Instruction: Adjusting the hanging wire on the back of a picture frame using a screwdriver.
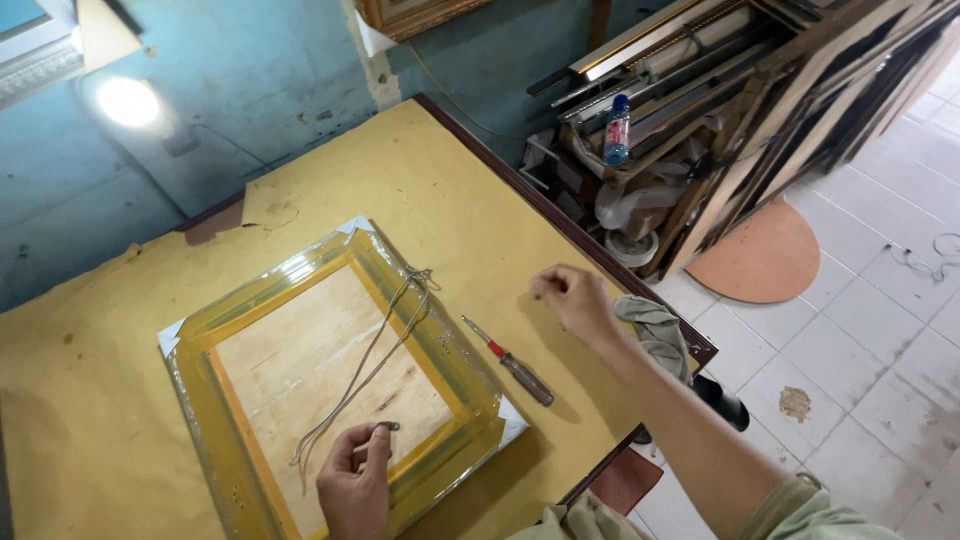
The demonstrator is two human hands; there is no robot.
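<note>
A picture frame (pixel 215 330) wrapped in yellowish clear film lies face down on a table covered in yellow paper (pixel 420 190), its wooden backing showing. A thin grey cord (pixel 375 350) runs across the back from the frame's right rail to its near rail. My left hand (pixel 355 485) pinches a small metal fitting at the cord's near end, on the near rail. My right hand (pixel 575 298) hovers over the paper right of the frame, fingertips pinched together; whatever is in them is too small to see. A screwdriver (pixel 510 362) with a dark handle lies between hand and frame.
A grey rag (pixel 655 335) drapes over the table's right edge. Beyond the edge, stacked frame mouldings (pixel 720 90) lean against the wall, with a plastic bottle (pixel 617 130) on them. A round brown board (pixel 765 255) lies on the white tiled floor. A lamp (pixel 128 102) glows at the upper left.
</note>
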